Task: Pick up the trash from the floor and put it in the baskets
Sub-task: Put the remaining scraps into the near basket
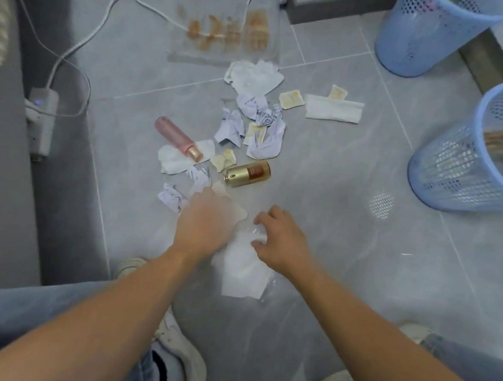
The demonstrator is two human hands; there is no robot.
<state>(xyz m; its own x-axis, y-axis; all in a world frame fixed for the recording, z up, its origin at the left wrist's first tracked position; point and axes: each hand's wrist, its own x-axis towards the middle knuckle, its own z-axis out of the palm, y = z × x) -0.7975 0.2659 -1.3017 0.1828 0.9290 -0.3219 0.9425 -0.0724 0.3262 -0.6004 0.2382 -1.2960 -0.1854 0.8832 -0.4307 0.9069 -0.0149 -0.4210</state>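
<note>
A flat white tissue [242, 270] on the glossy grey tiled floor [347, 248] is flanked by both hands: the blurred left hand's [206, 221] grip cannot be told; the right hand [280, 240] is loosely curled, holding nothing. Two perforated blue plastic baskets [465, 171] are seen well apart.

This looks like a room in a home. The large pale grey floor tiles [324, 173] run up to a grey upholstered sofa base [8, 194], a white power strip [40, 116] trails its white cable [108, 8] across them, and two light-blue perforated plastic waste baskets [425, 31] stand beside a dark skirting board [324, 10].
</note>
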